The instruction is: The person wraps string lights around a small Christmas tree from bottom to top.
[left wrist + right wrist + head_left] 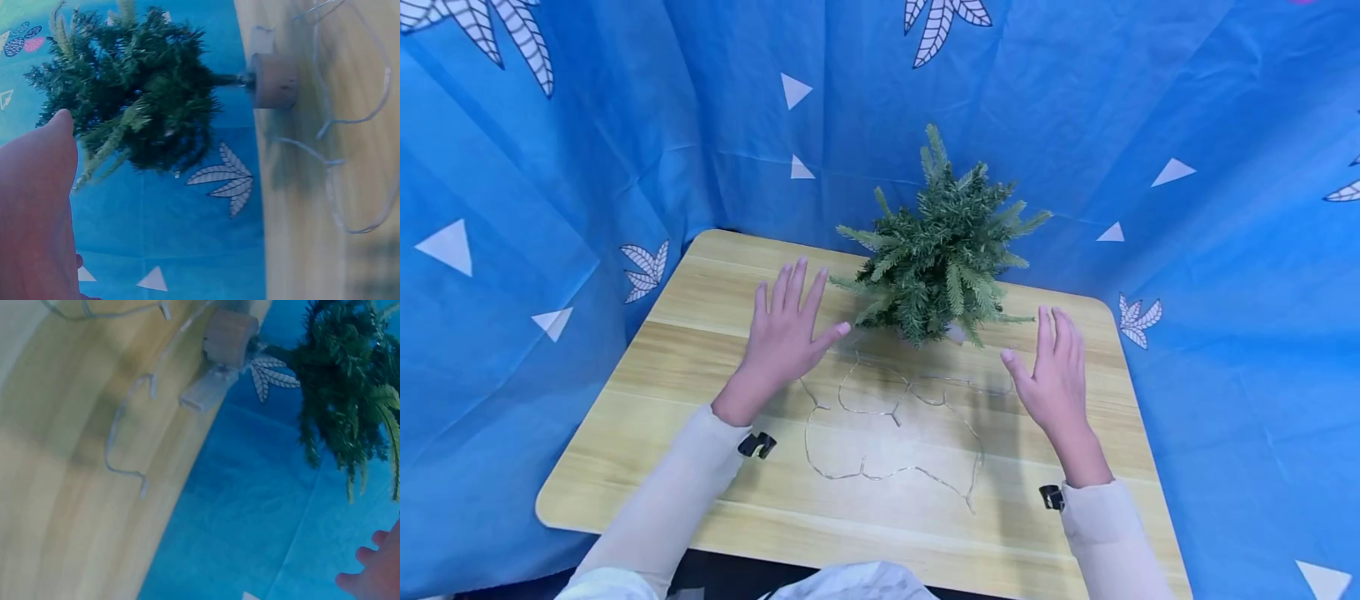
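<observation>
A small artificial fir tree [940,258] stands at the back of the table, its round wooden base [275,81] showing in the wrist views. My left hand [782,337] hovers to the left of the tree, fingers spread and holding nothing. On the tree's right, my right hand [1056,375] is raised with its fingers extended and thumb apart, also holding nothing. Between and in front of the hands, a thin wire string of lights [862,475] lies in loose loops on the table. Beside the wooden base rests a pale, translucent box [209,391], possibly a battery case.
The light wooden table [647,450] has rounded corners. A blue cloth [625,108] printed with leaves and white triangles hangs behind it and along both sides. A black strap clip [757,445] sits at the left wrist, another [1052,497] at the right.
</observation>
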Action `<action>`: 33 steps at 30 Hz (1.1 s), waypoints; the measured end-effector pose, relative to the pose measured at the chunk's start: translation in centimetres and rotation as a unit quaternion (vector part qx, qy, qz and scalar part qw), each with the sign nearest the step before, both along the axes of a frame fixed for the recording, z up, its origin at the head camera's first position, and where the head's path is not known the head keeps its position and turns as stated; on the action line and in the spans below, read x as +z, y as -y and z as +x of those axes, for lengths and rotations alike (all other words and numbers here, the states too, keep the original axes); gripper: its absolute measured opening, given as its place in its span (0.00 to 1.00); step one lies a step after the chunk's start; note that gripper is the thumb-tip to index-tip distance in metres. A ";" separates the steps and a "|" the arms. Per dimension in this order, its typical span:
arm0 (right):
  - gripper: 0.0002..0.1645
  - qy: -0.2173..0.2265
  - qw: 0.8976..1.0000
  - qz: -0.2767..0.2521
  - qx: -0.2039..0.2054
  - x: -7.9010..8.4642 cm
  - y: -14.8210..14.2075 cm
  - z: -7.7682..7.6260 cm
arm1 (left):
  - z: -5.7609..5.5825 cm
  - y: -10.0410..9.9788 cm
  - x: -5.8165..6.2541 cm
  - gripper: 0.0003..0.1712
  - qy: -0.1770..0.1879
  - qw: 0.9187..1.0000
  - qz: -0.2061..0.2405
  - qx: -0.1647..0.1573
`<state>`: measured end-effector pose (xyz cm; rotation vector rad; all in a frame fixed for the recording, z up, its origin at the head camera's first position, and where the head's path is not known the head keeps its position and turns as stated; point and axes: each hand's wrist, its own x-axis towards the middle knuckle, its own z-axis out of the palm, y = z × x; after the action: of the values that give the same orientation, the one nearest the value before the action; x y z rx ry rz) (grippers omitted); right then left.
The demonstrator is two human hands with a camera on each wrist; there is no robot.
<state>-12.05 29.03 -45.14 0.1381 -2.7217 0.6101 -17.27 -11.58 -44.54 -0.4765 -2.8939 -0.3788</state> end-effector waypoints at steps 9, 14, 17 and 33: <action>0.57 0.039 0.998 -0.039 -0.017 -2.7 0.9 1.6 | 1.9 0.0 -2.9 0.54 0.037 0.999 -0.005 0.006; 0.57 0.067 0.997 -0.046 -0.016 -4.2 1.7 2.7 | 3.1 -0.4 -4.9 0.54 0.064 0.998 -0.001 0.002; 0.57 0.080 0.996 -0.042 -0.010 -5.3 2.3 3.3 | 3.7 -0.8 -5.9 0.53 0.082 0.997 0.004 -0.005; 0.51 0.135 0.989 -0.022 0.058 -10.2 6.6 6.2 | 7.5 -2.8 -11.7 0.53 0.109 0.993 -0.008 -0.052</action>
<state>-5.84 22.42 -55.29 0.2172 -2.9744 0.7729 -9.80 -8.82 -56.27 -0.6275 -3.0921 -0.4495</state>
